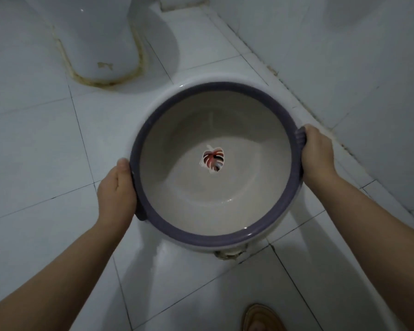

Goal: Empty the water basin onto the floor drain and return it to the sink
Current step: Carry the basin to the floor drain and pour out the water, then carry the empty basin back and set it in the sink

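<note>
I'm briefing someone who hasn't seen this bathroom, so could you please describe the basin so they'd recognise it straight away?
Over the white tiled floor, in front of the toilet base, two hands hold a round basin: left hand, right hand, on opposite sides of its rim. It alone has a purple rim, with a red leaf sticker at its bottom.

Floor drain (227, 254) mostly hidden under basin (215, 237); slipper (263, 318) cut off.
</note>
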Demonstrator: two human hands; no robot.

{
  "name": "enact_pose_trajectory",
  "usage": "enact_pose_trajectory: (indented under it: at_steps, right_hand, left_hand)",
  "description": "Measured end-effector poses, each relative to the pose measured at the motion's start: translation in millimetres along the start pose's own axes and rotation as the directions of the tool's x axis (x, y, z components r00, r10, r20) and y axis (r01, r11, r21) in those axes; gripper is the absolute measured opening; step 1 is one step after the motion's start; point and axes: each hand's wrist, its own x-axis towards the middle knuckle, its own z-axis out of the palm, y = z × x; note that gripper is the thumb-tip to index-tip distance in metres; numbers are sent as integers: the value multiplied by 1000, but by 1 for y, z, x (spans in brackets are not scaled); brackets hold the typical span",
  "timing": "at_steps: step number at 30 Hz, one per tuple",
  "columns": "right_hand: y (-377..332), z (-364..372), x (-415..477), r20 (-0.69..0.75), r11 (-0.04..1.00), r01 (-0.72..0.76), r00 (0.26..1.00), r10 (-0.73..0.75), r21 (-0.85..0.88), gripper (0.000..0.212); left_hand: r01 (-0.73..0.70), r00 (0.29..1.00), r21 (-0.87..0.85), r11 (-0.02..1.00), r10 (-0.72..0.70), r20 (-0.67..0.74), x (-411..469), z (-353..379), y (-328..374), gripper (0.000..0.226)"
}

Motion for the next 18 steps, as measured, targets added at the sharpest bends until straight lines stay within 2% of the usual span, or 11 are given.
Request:
enact_pose_trajectory:
  at_steps: [3,7,10,14,18]
  right_hand:
    - [-1,9,13,53,986,-134,989,139,-94,35]
    - [-5,19,26,64,959,-220,970,235,-177,28]
    - [-10,26,34,62,946,-263,958,279,-188,30]
    - [-30,38,43,49,927,-296,948,314,-231,28]
    - [-72,49,49,56,921,-286,949,311,-266,32]
  left_hand:
    - [93,996,-13,996,-93,-1,20,5,10,50]
    - [238,971,-44,970,-236,46,46,8,23,51]
    - [284,956,-17,959,-282,82,63,8,32,50]
    - [235,963,98,967,-246,111,88,2,55,45]
    - [348,934,23,937,-349,81,109,-16,95,48]
